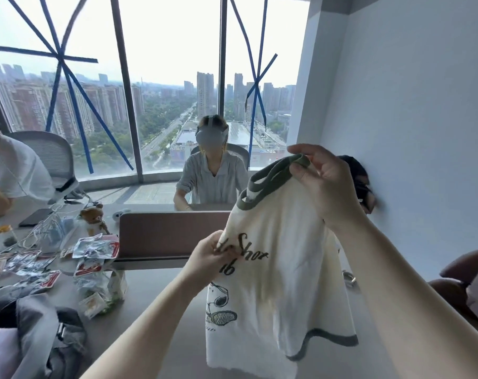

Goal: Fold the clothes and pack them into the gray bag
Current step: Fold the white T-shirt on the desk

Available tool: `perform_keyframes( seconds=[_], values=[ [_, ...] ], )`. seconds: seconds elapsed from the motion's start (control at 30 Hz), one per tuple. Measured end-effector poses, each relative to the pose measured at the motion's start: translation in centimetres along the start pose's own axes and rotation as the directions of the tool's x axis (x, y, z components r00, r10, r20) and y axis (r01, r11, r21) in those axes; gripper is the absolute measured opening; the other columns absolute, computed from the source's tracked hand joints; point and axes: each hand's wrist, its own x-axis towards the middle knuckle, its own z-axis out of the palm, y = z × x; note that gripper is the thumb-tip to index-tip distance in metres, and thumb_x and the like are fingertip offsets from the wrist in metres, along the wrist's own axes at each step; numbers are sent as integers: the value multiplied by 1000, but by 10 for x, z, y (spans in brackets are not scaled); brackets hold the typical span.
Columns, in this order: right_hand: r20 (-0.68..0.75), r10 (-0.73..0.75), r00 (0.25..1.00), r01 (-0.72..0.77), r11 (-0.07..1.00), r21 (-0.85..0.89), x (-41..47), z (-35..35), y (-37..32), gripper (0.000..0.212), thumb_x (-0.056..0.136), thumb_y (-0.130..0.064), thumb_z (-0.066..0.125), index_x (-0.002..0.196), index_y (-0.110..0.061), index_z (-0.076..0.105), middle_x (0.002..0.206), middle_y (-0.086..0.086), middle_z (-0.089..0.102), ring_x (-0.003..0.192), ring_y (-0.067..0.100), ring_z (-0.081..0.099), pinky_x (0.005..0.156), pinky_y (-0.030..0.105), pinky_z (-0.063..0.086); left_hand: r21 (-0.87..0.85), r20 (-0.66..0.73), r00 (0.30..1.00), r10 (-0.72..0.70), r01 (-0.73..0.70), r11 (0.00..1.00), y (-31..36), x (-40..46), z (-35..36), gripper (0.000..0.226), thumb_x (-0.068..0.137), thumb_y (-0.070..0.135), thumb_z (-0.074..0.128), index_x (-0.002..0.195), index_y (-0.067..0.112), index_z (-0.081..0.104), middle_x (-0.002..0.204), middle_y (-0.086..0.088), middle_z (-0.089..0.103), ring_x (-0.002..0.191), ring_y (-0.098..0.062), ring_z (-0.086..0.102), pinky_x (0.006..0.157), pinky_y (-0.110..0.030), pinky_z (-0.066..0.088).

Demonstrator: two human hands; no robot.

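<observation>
Right hand pinches ribbed olive collar of cream knit T-shirt; left hand pinches its printed front. Shirt hangs limp above worktop. Gray bag, soft, buckled, lower left.

Soft matt cream knit T-shirt with ribbed olive-green trim; glossy crinkled plastic wrappers at nine o'clock.

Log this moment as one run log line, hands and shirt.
left hand: pinches shirt front | right hand: holds collar | white T-shirt: held up, unfolded | gray bag: on table, lower left
</observation>
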Motion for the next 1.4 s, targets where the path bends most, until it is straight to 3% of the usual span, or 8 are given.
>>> perform_keyframes(
  seconds=[0.1,0.3,0.5,0.73,0.9,1.03,1.27,1.4],
  values=[
    [-18,-26,1000,26,1000,-2,0,1,-3,29,87,5,63,103,-19,68,80,-12,67,81,1,60,81,14,44,118,182,977,-115,94,989,-27,-3,8,48,68,32,78,92,-7,63,85,-7,64,81,-17,59,82,-43,51],
    [-170,44,984,-58,995,-78,-7,-10,13,32,86,2,65,96,-29,69,87,1,66,79,-1,60,77,10,43,21,-23,993,-113,114,993,-43,-7,-3,50,84,43,65,97,-6,60,82,-7,60,79,-21,55,74,-38,46],
    [-378,98,921,-150,982,-113,-21,-24,29,23,89,-3,62,99,-23,68,79,-3,60,65,-3,52,63,8,39,-20,-168,983,-72,70,997,-43,-3,-11,32,92,29,66,69,8,57,61,-5,38,57,-16,31,47,-25,25],
    [-413,192,890,-267,954,-133,-43,-34,50,21,88,-4,65,94,-23,69,60,-5,32,52,6,29,47,15,28,49,58,977,-207,204,978,-55,-14,-24,43,84,12,74,46,17,56,49,8,38,43,-6,28,41,-17,22],
    [-471,211,857,-304,944,-131,-58,-54,41,18,87,-6,65,97,-20,69,59,-9,39,52,5,32,48,16,28,-65,186,978,-96,110,992,-31,-9,-48,34,86,28,73,79,0,55,68,-10,41,62,-17,33,47,-24,27],
    [-433,365,824,-472,865,-170,-78,-63,69,17,88,-7,63,91,-22,69,74,6,47,66,17,41,55,22,35,122,272,949,-159,130,984,-38,10,-60,33,91,30,66,79,0,57,68,-7,45,64,-17,39,49,-25,32],
    [-537,524,661,-679,723,-130,-163,-49,125,23,87,-4,63,89,-27,69,80,4,54,75,18,49,68,27,42,389,363,860,-358,210,897,-106,4,-44,43,89,47,64,82,5,61,63,4,42,57,-9,36,53,-25,28],
    [-447,664,599,-740,673,9,-192,-60,111,19,85,-4,63,93,-19,71,84,7,62,77,18,58,76,32,46,340,659,568,-493,359,869,-91,1,-39,44,84,51,68,96,9,68,85,-8,66,75,-18,57,66,-28,47]
  ],
)
